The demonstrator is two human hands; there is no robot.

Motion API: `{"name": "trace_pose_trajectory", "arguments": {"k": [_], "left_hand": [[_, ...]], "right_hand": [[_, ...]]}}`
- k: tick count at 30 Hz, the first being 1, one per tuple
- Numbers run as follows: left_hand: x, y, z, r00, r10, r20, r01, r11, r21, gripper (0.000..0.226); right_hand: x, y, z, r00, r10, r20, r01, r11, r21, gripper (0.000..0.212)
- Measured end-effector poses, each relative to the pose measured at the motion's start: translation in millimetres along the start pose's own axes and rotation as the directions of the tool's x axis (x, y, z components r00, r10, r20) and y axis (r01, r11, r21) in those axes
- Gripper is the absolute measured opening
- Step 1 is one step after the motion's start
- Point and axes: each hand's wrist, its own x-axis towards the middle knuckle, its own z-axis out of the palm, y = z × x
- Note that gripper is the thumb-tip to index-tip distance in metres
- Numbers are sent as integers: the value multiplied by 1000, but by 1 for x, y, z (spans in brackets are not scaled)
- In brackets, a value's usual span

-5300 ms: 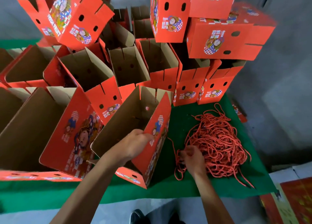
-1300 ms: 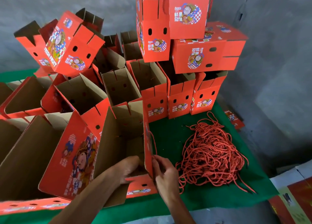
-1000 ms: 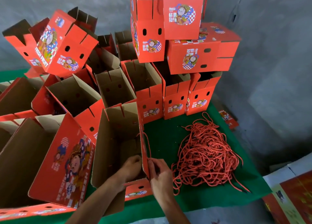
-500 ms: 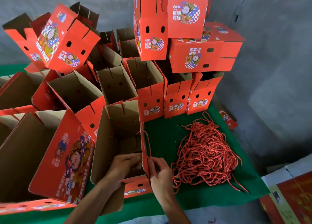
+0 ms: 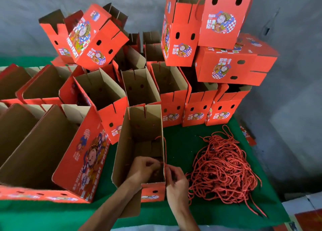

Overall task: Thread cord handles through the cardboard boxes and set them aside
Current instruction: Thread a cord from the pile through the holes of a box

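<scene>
An open red cardboard box (image 5: 139, 135) stands near the front edge of the green table, brown inside. My left hand (image 5: 142, 169) reaches inside it against its right wall, fingers curled and pinching at the wall. My right hand (image 5: 176, 178) is just outside that same wall and pinches a red cord (image 5: 164, 148) that arcs up along the wall's outside to a hole higher up. A loose heap of red cords (image 5: 221, 169) lies on the green cloth to the right.
Several open red boxes (image 5: 97, 91) crowd the left and back of the table, some stacked and tilted (image 5: 230, 65). A large box (image 5: 57, 152) stands close on the left. The green table (image 5: 183, 143) ends at a grey wall; flat cartons (image 5: 305, 218) lie at lower right.
My right hand took a cord from the heap and came to the box's right wall. My left hand moved from the box rim to inside it. Over the last second both hands barely shifted.
</scene>
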Motion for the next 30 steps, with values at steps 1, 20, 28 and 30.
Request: {"name": "trace_pose_trajectory", "arguments": {"k": [1,20,28,30], "left_hand": [[1,-1,0,1000,18,-1,-18,999,31,13],[-1,0,2,971,237,31,-237,933,270,16],[-1,-1,-2,953,301,36,-298,908,295,16],[-2,1,-6,935,351,42,-344,877,335,18]], "right_hand": [[0,0,0,1000,-6,-1,6,1000,0,10],[-1,-5,1,1000,18,17,-19,999,38,12],[-1,-6,2,999,32,13,-32,999,37,11],[-1,-5,1,1000,4,27,-4,1000,2,16]]}}
